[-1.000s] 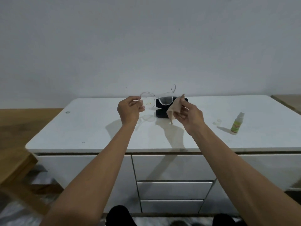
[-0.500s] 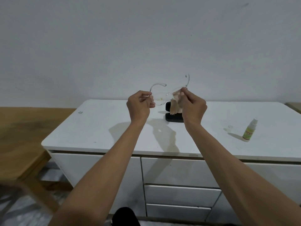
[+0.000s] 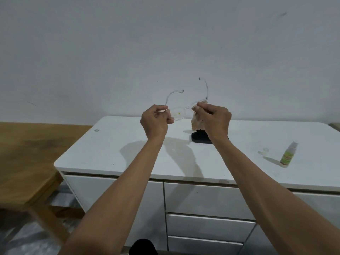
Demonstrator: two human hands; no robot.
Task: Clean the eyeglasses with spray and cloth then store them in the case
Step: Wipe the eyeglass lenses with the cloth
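- Head view: the eyeglasses [image 3: 179, 112] are held up in the air in front of the wall, above the desk [image 3: 117, 150], with both temples unfolded and pointing away from the person.
- The left hand [image 3: 155, 122] is closed in a pinch on the end of the frame nearest it, beside the lens that is left bare.
- The right hand [image 3: 214, 119] is closed on the cloth [image 3: 196, 118], which is pressed around the other lens; the loose part of the cloth hangs down below that hand.
- Yellowish specks can be seen on the bare lens, just to the right of the left hand.
- The case [image 3: 200, 138] lies dark on the desk directly below the right hand and is partly hidden by the wrist; whether it is open cannot be told.
- The spray bottle [image 3: 287, 155] stands well to the right of the right hand, untouched.
- The wiping step is judged to be in hand, with storage not yet done.
- The next move is judged to call for the cloth to be shifted across to the speckled lens while the frame is kept steady by the left hand.
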